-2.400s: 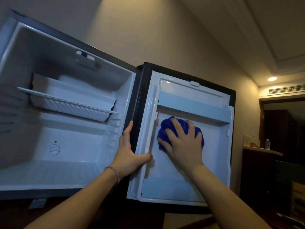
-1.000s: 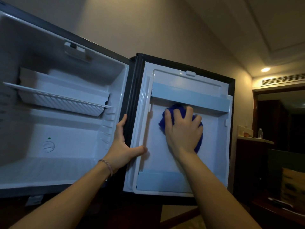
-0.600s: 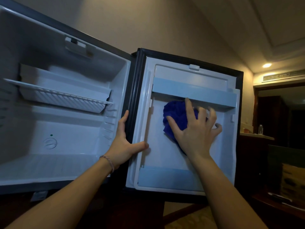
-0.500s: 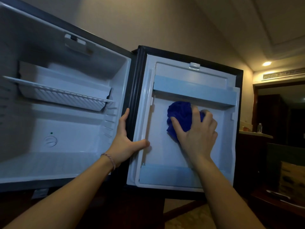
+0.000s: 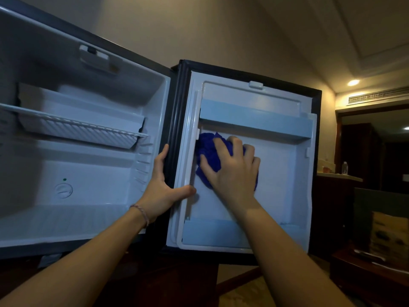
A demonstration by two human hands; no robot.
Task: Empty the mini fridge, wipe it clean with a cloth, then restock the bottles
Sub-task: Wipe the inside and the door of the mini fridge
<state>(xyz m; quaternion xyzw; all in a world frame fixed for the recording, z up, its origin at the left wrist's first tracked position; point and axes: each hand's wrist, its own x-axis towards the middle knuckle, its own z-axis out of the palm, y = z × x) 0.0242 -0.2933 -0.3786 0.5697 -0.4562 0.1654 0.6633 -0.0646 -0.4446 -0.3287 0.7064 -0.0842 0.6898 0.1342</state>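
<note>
The mini fridge (image 5: pixel 93 165) stands open with a white, bottle-free interior and one wire shelf (image 5: pixel 73 126). Its door (image 5: pixel 285 173) is swung out to the right, inner side facing me. My right hand (image 5: pixel 232 169) presses a crumpled blue cloth (image 5: pixel 209 151) against the door's inner panel, near its left side just under the upper door shelf (image 5: pixel 256 122), with the fingers curled over the cloth. My left hand (image 5: pixel 164 189) grips the door's hinge-side edge, fingers along the black seal and thumb on the white liner.
A lower door shelf (image 5: pixel 212 232) runs along the door's bottom. To the right is a dark wooden counter (image 5: pixel 338 177) with a small water bottle (image 5: pixel 344 167) on it, and lower dark furniture (image 5: pixel 376 269) at the far right. The floor below is dim.
My right hand has slid the blue cloth leftward across the door panel, from the middle towards the hinge side. My left hand has kept its grip on the door edge.
</note>
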